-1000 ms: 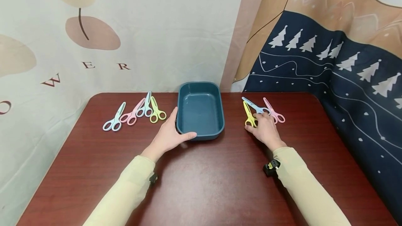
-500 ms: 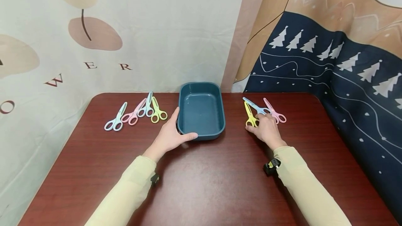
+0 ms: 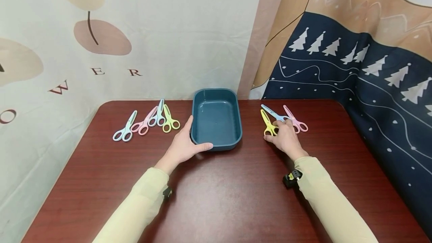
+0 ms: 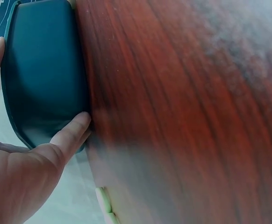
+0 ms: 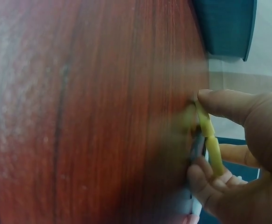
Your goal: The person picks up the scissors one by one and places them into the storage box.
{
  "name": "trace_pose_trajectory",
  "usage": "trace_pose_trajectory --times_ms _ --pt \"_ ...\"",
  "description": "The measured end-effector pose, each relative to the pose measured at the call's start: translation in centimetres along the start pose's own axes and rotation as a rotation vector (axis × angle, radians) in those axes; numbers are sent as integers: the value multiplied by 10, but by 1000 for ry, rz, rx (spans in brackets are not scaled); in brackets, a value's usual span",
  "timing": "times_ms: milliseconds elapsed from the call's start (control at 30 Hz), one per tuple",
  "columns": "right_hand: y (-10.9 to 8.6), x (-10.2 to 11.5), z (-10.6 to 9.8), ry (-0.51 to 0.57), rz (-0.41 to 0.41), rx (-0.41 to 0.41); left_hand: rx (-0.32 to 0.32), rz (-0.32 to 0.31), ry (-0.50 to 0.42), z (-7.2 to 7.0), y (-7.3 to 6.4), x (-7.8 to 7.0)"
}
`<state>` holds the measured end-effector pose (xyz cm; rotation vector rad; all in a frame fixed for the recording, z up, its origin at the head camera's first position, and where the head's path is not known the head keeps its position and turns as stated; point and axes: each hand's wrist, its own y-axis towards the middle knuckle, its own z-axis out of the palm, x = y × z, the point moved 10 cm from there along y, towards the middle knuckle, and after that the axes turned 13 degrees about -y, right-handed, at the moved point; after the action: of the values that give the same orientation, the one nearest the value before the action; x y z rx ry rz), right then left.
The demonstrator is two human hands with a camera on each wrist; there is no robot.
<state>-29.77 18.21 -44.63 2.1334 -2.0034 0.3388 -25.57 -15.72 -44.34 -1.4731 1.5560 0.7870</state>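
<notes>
A dark teal plastic bin (image 3: 217,123) stands at the table's back edge with nothing in it. My left hand (image 3: 182,146) holds its near left corner, thumb along the front wall and fingers against the left side. To the right of the bin, my right hand (image 3: 286,138) pinches the yellow scissors (image 3: 266,119) by the finger loops, their blades pointing away from me. In the right wrist view, thumb and fingers bracket the yellow handle (image 5: 214,154). Blue scissors (image 3: 272,112) lie just behind, partly covered by the fingers, and pink scissors (image 3: 293,117) lie to the right.
Left of the bin, pale blue scissors (image 3: 128,123), pink scissors (image 3: 148,117), another blue pair (image 3: 158,112) and green scissors (image 3: 167,114) lie in a loose row on the dark red wooden table (image 3: 222,194). A printed cloth (image 3: 189,48) hangs right behind the table.
The yellow scissors have shifted very slightly to the left at the blade tip. Both hands keep their places; the head view has moved a little.
</notes>
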Motion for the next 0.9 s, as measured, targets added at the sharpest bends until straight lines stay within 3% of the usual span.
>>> trace_pose_trajectory --times_ms 233,533,900 --pt "0 1 -2 48 -18 -25 10 -15 -3 1 -1 0" --pt "2 5 -7 36 -69 -91 21 -22 -8 1 -3 0" --pt "1 2 -12 81 -57 -125 19 -1 -7 1 -2 -2"
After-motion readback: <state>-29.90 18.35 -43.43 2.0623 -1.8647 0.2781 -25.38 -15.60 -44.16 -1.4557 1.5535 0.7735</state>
